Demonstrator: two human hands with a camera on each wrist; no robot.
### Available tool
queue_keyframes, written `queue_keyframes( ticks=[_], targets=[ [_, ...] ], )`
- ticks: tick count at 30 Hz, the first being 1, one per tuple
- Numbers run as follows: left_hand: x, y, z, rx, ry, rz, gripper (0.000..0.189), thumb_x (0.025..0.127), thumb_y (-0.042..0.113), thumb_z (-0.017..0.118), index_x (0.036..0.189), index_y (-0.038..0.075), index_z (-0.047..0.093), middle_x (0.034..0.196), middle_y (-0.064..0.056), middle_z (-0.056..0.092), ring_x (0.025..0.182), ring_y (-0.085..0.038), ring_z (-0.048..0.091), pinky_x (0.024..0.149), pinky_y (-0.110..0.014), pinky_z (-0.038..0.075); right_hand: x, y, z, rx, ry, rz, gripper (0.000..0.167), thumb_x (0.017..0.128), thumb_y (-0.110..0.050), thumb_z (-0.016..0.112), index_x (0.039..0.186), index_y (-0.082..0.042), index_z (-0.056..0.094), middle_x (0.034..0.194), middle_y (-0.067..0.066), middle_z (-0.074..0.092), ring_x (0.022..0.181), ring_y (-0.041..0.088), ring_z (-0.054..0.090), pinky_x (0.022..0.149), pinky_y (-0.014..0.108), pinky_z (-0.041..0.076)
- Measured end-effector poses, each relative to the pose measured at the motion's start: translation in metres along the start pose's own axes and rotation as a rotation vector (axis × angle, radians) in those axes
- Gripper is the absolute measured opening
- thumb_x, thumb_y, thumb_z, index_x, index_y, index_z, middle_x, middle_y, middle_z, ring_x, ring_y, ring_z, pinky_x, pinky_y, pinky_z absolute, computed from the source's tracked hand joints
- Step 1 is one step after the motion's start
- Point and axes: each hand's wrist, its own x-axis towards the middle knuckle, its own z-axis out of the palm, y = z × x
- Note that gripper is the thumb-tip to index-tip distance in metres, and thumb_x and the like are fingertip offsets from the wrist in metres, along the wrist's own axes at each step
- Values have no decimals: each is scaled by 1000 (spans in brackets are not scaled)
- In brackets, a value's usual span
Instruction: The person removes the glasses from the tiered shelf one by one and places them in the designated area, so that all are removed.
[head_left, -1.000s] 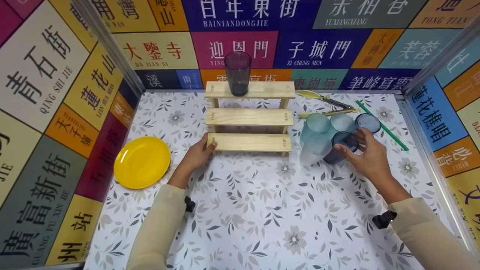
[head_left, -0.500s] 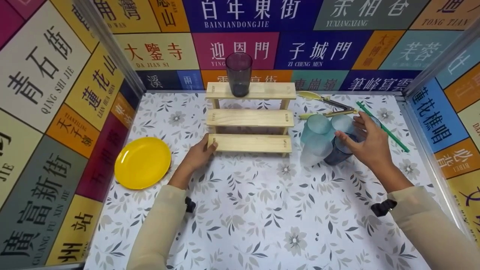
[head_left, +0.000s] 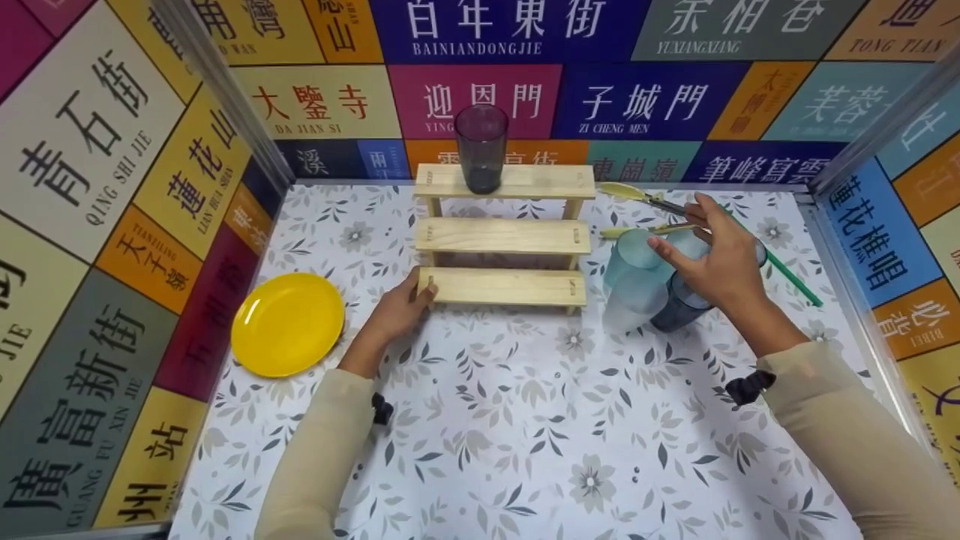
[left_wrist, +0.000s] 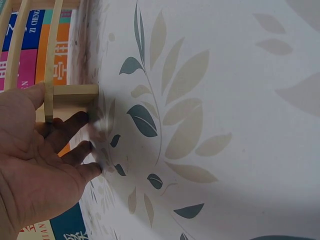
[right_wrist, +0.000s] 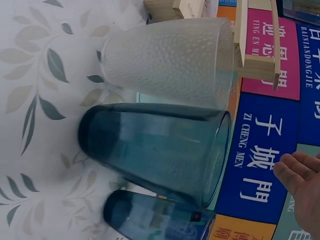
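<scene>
A three-tier wooden display stand (head_left: 506, 287) stands at the middle back. My left hand (head_left: 397, 309) grips the left end of its lowest step, thumb on top of the board (left_wrist: 49, 65) and fingers beneath. One dark grey tumbler (head_left: 482, 154) stands upright on the top step. My right hand (head_left: 724, 262) hovers over the cup group, its fingers spread and holding nothing. Under it is a dark blue tumbler (right_wrist: 155, 150), beside a clear frosted tumbler (right_wrist: 165, 60) and a teal tumbler (head_left: 630, 262). Another blue tumbler (right_wrist: 155, 215) stands farther right, mostly hidden in the head view.
Yellow-tipped tongs (head_left: 626, 192) lie behind the cups, and a green stick (head_left: 795, 277) lies to their right. A yellow plate (head_left: 289, 325) rests on the left of the floral tabletop (head_left: 510, 450). Patterned panels (head_left: 480, 90) with lettering wall in the back and both sides.
My right hand has risen off the dark blue tumbler's rim and moved up and a little left over the cups. My left hand keeps its place on the stand.
</scene>
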Motion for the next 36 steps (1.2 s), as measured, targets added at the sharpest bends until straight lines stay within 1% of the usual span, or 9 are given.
queue_keyframes(
  ticks=[7, 15, 18, 22, 25, 27, 30, 33, 36],
  targets=[
    [1, -2, -1, 9, -12, 18, 86, 116, 58, 46, 179, 9, 13, 178, -24, 34, 163, -45, 39, 134, -59, 32, 14, -12, 10, 14, -23, -27, 98, 96, -50, 87, 172, -11, 39, 163, 20, 58, 151, 40, 57, 121, 58, 50],
    [0, -1, 0, 10, -1, 6, 87, 115, 61, 48, 179, 12, 15, 179, -23, 34, 163, -45, 38, 134, -59, 31, 32, -30, 24, 5, -48, -51, 100, 96, -58, 83, 173, -12, 38, 163, 21, 58, 147, 44, 60, 120, 60, 50],
    [0, -1, 0, 5, -4, 0, 86, 115, 61, 47, 179, 13, 15, 179, -23, 34, 164, -45, 38, 134, -59, 31, 38, -38, 30, 10, -50, -63, 100, 96, -60, 83, 172, -11, 39, 163, 21, 58, 148, 44, 59, 121, 59, 50],
    [1, 0, 0, -1, -6, 2, 82, 116, 58, 47, 180, 16, 15, 179, -21, 36, 163, -45, 40, 133, -60, 33, 46, -47, 38, 27, -44, -104, 98, 96, -57, 83, 171, -10, 41, 161, 20, 60, 150, 41, 58, 121, 57, 50],
    [2, 1, -1, 3, -3, 3, 80, 117, 56, 47, 180, 17, 17, 178, -20, 37, 162, -45, 41, 133, -60, 34, 52, -53, 44, 35, -47, -127, 98, 96, -57, 83, 171, -11, 41, 161, 20, 60, 150, 40, 58, 121, 57, 50],
    [2, 1, -1, 4, -6, -1, 80, 117, 57, 47, 180, 18, 16, 179, -20, 37, 163, -45, 40, 133, -60, 33, 56, -57, 48, 33, -57, -137, 98, 96, -57, 83, 172, -11, 41, 161, 20, 60, 150, 40, 57, 121, 58, 50],
    [2, 0, -1, 9, -14, -11, 82, 117, 58, 46, 180, 17, 15, 180, -20, 34, 163, -45, 39, 134, -60, 32, 61, -64, 53, 2, -83, -147, 98, 96, -58, 83, 172, -12, 40, 163, 19, 58, 152, 40, 55, 121, 61, 49],
    [2, -2, 0, 11, -19, -13, 83, 117, 58, 45, 180, 16, 13, 181, -20, 31, 165, -45, 36, 135, -59, 30, 67, -73, 58, -25, -110, -159, 100, 96, -62, 81, 172, -13, 40, 164, 17, 58, 153, 41, 53, 123, 65, 45],
    [2, -2, 1, 5, -15, -4, 83, 117, 58, 45, 180, 15, 13, 181, -21, 30, 165, -45, 35, 135, -59, 29, 74, -81, 64, -28, -119, -172, 101, 96, -67, 79, 173, -15, 39, 164, 17, 58, 152, 43, 53, 124, 67, 42]
  ],
)
